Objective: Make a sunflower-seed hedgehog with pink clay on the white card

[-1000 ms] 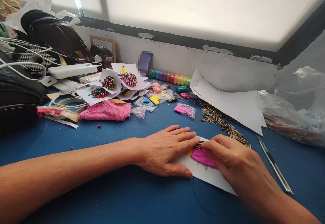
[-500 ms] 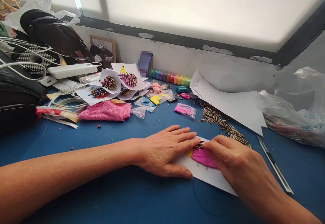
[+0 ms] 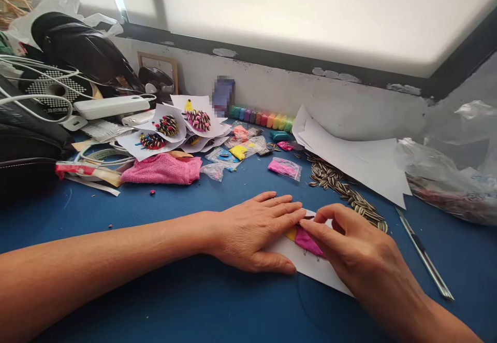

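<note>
My left hand (image 3: 258, 229) lies flat with fingers stretched, pressing the left part of a white paper sheet (image 3: 285, 254) to the table. On that sheet is a flattened patch of magenta clay (image 3: 307, 241), with yellow clay (image 3: 291, 234) at its left end. Short pencilled legs show below the magenta. A dark striped sunflower seed (image 3: 309, 217) shows at the patch's upper edge, between the pinching thumb and index finger of my right hand (image 3: 359, 249). The right hand covers the right side of the clay, and its fingertips come close to my left fingers.
A heap of sunflower seeds (image 3: 349, 195) lies beyond my right hand, beside loose white sheets (image 3: 349, 159). A utility knife (image 3: 425, 255) rests at the right. Clay packets (image 3: 285, 168), a pink cloth (image 3: 163, 169) and seed-covered clay pictures (image 3: 198, 120) are farther back.
My right hand has shifted its fingertips slightly left along the clay's upper edge, with index finger and thumb now more bent. My left hand has stayed flat on the paper.
</note>
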Tool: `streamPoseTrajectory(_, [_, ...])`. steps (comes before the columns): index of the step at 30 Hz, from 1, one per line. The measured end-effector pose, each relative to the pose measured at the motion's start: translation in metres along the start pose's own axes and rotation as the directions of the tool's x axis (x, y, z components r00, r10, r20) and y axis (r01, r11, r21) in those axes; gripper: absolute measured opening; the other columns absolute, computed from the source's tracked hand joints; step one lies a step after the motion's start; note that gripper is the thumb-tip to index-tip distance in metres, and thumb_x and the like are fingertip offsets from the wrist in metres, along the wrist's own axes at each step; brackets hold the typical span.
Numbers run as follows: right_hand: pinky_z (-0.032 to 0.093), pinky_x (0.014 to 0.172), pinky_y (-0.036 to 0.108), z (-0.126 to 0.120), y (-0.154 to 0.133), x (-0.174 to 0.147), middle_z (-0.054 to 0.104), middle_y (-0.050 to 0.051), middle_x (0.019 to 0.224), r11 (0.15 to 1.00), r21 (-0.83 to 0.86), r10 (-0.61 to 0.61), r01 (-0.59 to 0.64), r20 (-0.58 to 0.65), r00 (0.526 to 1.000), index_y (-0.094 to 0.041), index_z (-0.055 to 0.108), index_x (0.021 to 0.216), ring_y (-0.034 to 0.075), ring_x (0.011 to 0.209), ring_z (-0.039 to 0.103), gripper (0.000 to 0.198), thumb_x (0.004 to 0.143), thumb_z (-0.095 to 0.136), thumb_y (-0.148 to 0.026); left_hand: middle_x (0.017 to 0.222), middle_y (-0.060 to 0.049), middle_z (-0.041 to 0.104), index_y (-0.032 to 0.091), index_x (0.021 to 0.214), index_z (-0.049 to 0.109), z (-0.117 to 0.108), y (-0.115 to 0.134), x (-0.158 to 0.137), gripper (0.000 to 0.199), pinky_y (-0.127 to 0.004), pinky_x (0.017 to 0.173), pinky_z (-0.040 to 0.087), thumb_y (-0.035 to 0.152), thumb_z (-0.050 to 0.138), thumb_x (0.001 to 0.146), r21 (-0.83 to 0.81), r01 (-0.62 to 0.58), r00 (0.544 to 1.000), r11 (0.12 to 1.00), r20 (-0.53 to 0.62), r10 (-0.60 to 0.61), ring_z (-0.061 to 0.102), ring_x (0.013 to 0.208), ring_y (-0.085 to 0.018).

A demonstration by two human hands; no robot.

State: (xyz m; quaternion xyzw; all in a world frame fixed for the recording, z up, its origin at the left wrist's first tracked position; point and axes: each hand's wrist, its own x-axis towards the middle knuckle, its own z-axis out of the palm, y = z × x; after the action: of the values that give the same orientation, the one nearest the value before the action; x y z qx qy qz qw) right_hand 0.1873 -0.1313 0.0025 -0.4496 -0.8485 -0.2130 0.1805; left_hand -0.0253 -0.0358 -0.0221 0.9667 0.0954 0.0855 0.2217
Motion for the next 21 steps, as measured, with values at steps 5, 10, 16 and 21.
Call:
streamPoseTrajectory(5, [0.051, 0.071, 0.032, -0.0005, 0.0052, 0.0002, 0.071, 0.012, 0.101, 0.977, -0.061, -0.206, 0.205, -0.021, 0.978, -0.017, 0.071, 0.110, 0.020, 0.086, 0.064, 0.029, 0.096, 0.048, -0.008, 0.162, -0.017, 0.026, 0.009, 0.157, 0.026, 0.0003, 0.0005, 0.0002, 0.084, -0.050, 0.125, 0.009, 0.061, 0.051, 0.096, -0.002, -0.003, 1.000, 1.000, -0.001, 0.003, 0.017, 0.153, -0.032])
streamPoseTrajectory(10, [0.050, 0.074, 0.035, 0.0013, 0.0078, -0.0019, 0.070, 0.016, 0.106, 0.962, -0.129, -0.243, 0.242, 0.009, 0.970, -0.014, 0.071, 0.111, 0.023, 0.091, 0.064, 0.028, 0.094, 0.049, -0.007, 0.162, -0.017, 0.026, 0.009, 0.157, 0.026, 0.0000, -0.0002, 0.0000, 0.084, -0.049, 0.125, 0.008, 0.060, 0.052, 0.096, 0.003, -0.004, 1.000, 1.000, -0.002, 0.004, 0.017, 0.153, -0.032])
streamPoseTrajectory(16, [0.051, 0.074, 0.035, 0.0005, 0.0089, -0.0023, 0.071, 0.015, 0.105, 0.961, -0.150, -0.233, 0.234, 0.021, 0.972, -0.016, 0.072, 0.110, 0.023, 0.090, 0.064, 0.029, 0.094, 0.049, -0.006, 0.163, -0.017, 0.025, 0.010, 0.156, 0.027, -0.0007, -0.0002, -0.0003, 0.083, -0.049, 0.126, 0.008, 0.061, 0.052, 0.096, 0.000, 0.005, 1.000, 1.000, 0.002, -0.005, 0.016, 0.154, -0.032])
streamPoseTrajectory(21, [0.053, 0.075, 0.036, -0.0004, 0.0105, -0.0044, 0.071, 0.015, 0.105, 0.964, -0.129, -0.229, 0.231, 0.031, 0.973, -0.015, 0.071, 0.111, 0.024, 0.091, 0.065, 0.031, 0.094, 0.047, -0.005, 0.163, -0.015, 0.025, 0.013, 0.156, 0.029, -0.0009, -0.0002, 0.0001, 0.082, -0.049, 0.125, 0.008, 0.061, 0.053, 0.095, -0.008, 0.009, 1.000, 1.000, 0.000, -0.009, 0.016, 0.154, -0.031])
